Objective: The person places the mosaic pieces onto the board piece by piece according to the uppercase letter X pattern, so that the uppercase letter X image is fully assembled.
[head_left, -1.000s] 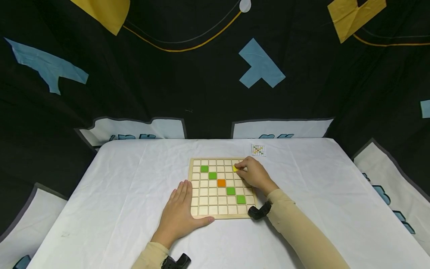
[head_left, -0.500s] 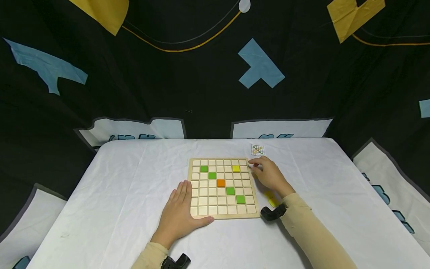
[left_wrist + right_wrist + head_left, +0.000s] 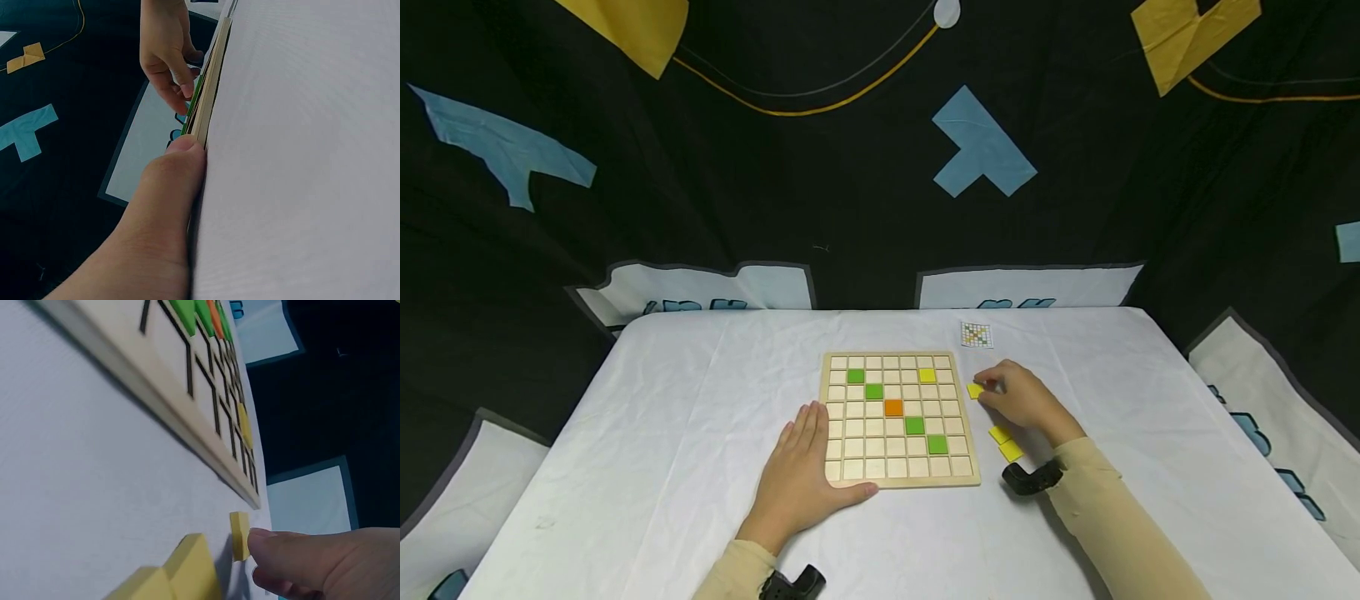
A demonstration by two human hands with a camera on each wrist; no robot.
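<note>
A square wooden grid board lies on the table, with green, orange and yellow square tiles in some of its cells. My left hand rests at the board's near left corner, fingers straight along the left side and thumb against the front edge. In the left wrist view the thumb touches the board's rim. Just right of the board, my right hand pinches a yellow tile between thumb and index finger. The right wrist view has that yellow tile at the thumb tip, over the white cloth.
Two more yellow tiles lie together right of the board, below the right hand. A small printed card with a coloured grid pattern lies behind the board's far right corner. A black patterned curtain hangs behind the white-covered table.
My right hand has let go of a yellow tile in the board's upper right and moved right, off the board, to another yellow tile. The left hand has stayed put.
</note>
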